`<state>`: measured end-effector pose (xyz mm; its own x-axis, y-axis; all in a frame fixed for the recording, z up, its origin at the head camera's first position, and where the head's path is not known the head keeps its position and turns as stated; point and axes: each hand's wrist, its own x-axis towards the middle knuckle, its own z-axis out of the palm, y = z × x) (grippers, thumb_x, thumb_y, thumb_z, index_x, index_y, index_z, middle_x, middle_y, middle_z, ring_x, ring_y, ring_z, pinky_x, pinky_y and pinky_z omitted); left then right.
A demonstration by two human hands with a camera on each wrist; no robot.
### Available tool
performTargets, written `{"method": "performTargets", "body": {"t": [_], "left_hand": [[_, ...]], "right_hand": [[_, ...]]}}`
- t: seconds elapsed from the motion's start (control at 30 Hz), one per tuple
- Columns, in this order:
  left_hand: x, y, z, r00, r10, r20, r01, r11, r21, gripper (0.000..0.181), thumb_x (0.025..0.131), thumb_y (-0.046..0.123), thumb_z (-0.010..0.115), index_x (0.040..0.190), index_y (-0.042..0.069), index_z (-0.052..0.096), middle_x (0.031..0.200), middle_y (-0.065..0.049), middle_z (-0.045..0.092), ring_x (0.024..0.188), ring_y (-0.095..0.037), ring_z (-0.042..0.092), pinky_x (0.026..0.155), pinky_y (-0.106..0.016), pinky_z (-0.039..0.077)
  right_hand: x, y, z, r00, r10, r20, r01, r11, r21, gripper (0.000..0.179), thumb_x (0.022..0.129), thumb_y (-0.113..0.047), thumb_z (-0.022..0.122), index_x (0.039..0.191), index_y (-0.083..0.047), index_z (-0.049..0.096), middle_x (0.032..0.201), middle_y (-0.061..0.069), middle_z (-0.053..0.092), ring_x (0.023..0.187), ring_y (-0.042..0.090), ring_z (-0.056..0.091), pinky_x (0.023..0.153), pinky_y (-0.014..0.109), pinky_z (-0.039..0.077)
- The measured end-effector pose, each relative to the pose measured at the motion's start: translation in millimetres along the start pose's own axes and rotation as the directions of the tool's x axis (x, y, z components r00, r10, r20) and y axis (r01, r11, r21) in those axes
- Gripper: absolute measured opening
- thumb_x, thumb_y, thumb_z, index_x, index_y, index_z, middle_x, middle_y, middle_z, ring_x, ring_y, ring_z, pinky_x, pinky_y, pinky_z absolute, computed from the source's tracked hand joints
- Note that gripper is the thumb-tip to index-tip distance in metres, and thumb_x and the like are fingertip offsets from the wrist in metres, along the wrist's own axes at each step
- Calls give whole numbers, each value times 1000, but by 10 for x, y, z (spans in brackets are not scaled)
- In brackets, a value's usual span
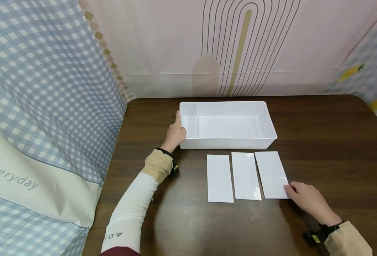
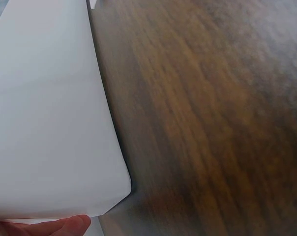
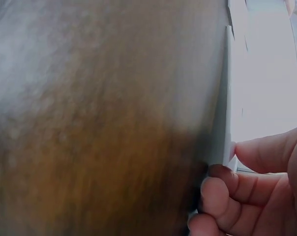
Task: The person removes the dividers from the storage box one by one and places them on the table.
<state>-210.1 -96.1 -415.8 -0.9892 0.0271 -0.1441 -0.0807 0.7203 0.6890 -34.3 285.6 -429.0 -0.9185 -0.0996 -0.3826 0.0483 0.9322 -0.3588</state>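
Note:
A shallow white plastic bin (image 1: 230, 143) stands near the back of the table, its inside facing up. My left hand (image 1: 175, 134) rests against the bin's left end with the index finger straight along the wall; in the left wrist view a fingertip (image 2: 78, 225) touches the white wall. Three thin white rectangular panels lie in a row before the bin: a left panel (image 1: 219, 178), a middle panel (image 1: 246, 176) and a right panel (image 1: 271, 175). My right hand (image 1: 310, 201) pinches the right panel's near right corner between thumb and fingers, as the right wrist view shows.
The dark wooden table (image 1: 329, 142) has rounded far corners. A pale patterned cloth (image 1: 162, 46) hangs behind its far edge, and a blue checked cloth (image 1: 57, 71) hangs along the left side. Light glints off the middle panel's lower corner.

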Motion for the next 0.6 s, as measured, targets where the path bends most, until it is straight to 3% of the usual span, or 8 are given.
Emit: {"method": "performTargets", "body": {"t": [0.23,0.6], "left_hand": [[-1,10,-7,1000,0,-1,0,1000,-5,66,86,3,27,143,11,-3,53,-2,37,39,-11,26,37,-22,26],[-6,14,-11,1000,-12,6,12,1000,-12,66,86,4,27,143,13,-5,53,-2,37,39,-11,25,38,-21,26]], "right_hand": [[2,3,1,999,-23,-35,23,1000,-8,29,90,-23,44,66,-7,46,56,2,37,51,15,35,49,27,26],[18,11,-2,1000,-7,-5,7,1000,3,23,88,-17,46,68,-6,48,57,3,38,52,16,36,49,27,27]]}}
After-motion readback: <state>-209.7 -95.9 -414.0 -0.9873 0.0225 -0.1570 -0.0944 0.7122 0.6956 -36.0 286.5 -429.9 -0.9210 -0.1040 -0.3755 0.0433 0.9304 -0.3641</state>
